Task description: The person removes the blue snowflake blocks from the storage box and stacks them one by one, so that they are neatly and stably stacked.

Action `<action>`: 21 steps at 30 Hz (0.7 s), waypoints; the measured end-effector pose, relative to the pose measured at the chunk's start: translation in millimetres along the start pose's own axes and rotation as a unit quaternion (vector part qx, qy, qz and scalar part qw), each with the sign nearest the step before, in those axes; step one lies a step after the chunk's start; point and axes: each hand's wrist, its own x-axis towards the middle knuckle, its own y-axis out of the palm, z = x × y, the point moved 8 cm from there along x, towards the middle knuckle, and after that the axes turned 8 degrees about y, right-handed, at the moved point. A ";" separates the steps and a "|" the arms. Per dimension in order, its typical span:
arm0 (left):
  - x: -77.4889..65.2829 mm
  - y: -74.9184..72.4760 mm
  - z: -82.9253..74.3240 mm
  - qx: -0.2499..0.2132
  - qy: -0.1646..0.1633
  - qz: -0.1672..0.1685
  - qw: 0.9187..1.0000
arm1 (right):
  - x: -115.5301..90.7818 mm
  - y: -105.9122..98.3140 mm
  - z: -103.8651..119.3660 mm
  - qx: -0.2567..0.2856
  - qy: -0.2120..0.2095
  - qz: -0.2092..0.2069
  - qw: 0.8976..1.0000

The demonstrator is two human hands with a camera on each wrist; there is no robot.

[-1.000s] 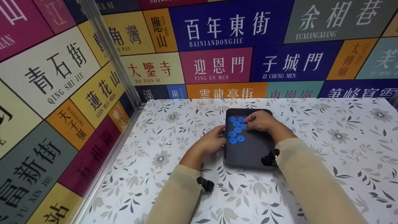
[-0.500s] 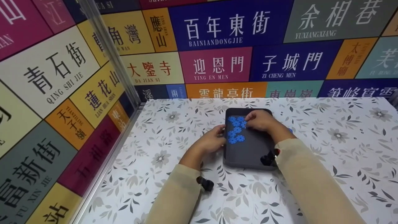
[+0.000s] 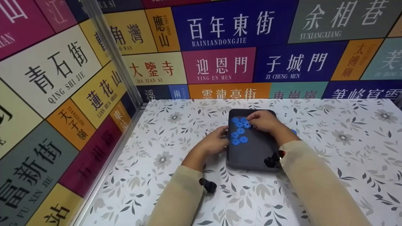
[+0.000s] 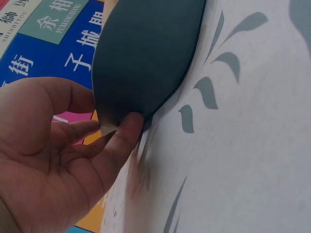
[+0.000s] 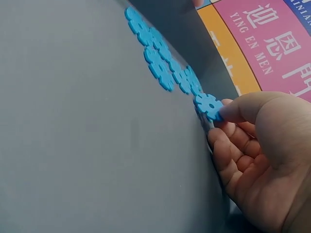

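A dark grey rectangular tray point(image 3: 251, 157) lies on the table, with several blue snowflake discs point(image 3: 239, 130) flat in its left part. At the tray's left side is my left hand point(image 3: 217, 141). In the left wrist view its fingers point(image 4: 129, 127) hold the tray wall point(image 4: 146, 53) near the rim. My right hand point(image 3: 264, 121) reaches over the tray's far end. In the right wrist view its thumb and fingers pinch one notched blue snowflake disc point(image 5: 206, 104), tilted up beside the others point(image 5: 158, 68). The fingertips behind that disc are partly hidden.
A bit of blue point(image 3: 294, 131) shows on the table right of the tray, mostly behind the right forearm. The floral-covered table point(image 3: 176, 131) meets a wall of colourful street-name signs point(image 3: 220, 66) at the back and left. A black wrist camera point(image 3: 272, 159) hangs over the tray's near right corner.
My right hand has shifted the blue snowflake disc slightly away and to the right, toward the far group. A gap now shows between the far discs and the nearer ones. My left hand stays put.
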 end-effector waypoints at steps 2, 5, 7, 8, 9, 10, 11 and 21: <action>1.1 1.6 -0.2 -0.002 0.001 0.003 1.000 | -1.2 -1.5 1.6 0.023 0.001 0.000 1.000; 1.7 2.6 -1.1 0.001 0.001 0.005 1.000 | -3.6 -7.2 5.9 0.063 -0.002 -0.008 0.998; 1.8 2.9 -1.5 -0.002 0.000 0.006 1.000 | -6.6 -12.9 10.6 0.089 -0.007 -0.018 0.996; 1.9 3.1 -1.7 -0.004 0.001 0.007 1.000 | -8.4 -15.9 13.2 0.103 -0.010 -0.024 0.994; 1.9 2.9 -1.9 -0.005 0.001 0.007 1.000 | -10.0 -18.8 15.6 0.117 -0.013 -0.028 0.993; 1.9 2.7 -2.0 -0.004 0.002 0.007 1.000 | -12.4 -21.7 18.1 0.129 -0.014 -0.033 0.991; 2.2 2.4 -2.1 -0.003 0.003 0.007 1.000 | -15.4 -24.7 20.5 0.139 -0.016 -0.038 0.989; 0.3 -1.4 2.7 -0.005 -0.011 0.000 1.000 | -54.7 -54.6 7.6 0.199 0.001 -0.074 0.977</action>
